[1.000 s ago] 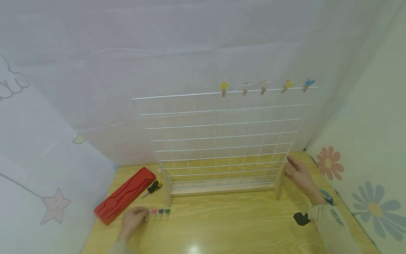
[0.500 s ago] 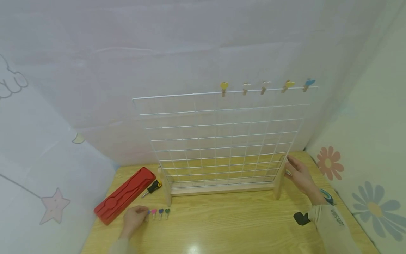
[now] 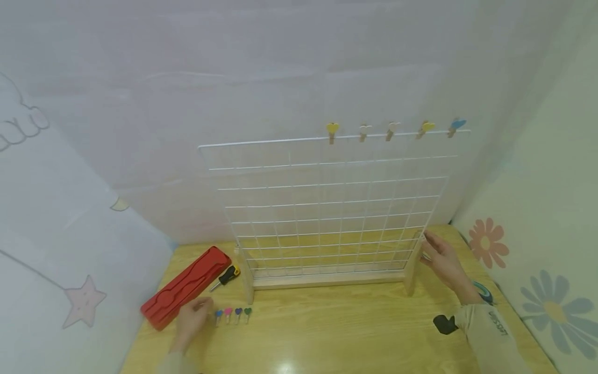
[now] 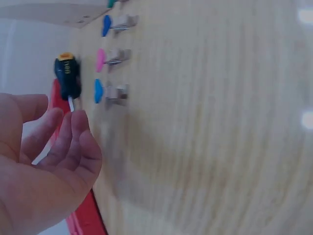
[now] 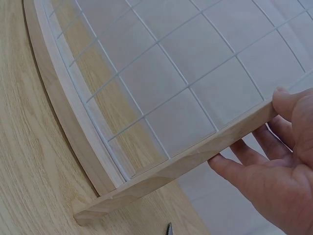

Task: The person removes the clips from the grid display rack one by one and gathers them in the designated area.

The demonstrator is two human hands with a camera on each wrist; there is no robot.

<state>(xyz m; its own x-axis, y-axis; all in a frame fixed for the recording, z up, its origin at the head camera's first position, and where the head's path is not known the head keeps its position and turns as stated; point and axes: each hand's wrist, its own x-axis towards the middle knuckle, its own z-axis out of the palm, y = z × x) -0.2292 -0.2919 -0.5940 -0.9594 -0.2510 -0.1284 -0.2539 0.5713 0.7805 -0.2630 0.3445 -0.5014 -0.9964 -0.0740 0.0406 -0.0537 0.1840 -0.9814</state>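
My left hand (image 3: 190,319) is held near the table's front left, fingers loosely bent with nothing in them. Just right of it lies a small row of heart clothespins: a light blue clothespin (image 4: 115,93), a pink clothespin (image 4: 111,58), a dark blue clothespin (image 4: 117,23) and a green clothespin (image 3: 247,314). A white wire grid (image 3: 318,185) stands upright in a wooden stand (image 3: 327,279). My right hand (image 3: 441,261) holds the stand's right side post (image 5: 190,157), thumb at its edge and fingers against its outer side. Yellow, pale and blue heart clothespins clip onto the grid's top wire.
A red tray-like case (image 3: 187,288) lies at the left, beside a screwdriver (image 3: 228,275) with a black and yellow handle. On the right are a small black object (image 3: 445,324) and a teal and black object (image 3: 483,292) by my sleeve. Cloth-covered walls surround the table.
My left hand has let go of the light blue clothespin and drawn back to the left, leaving it beside the pink one. My right hand stays on the side post.
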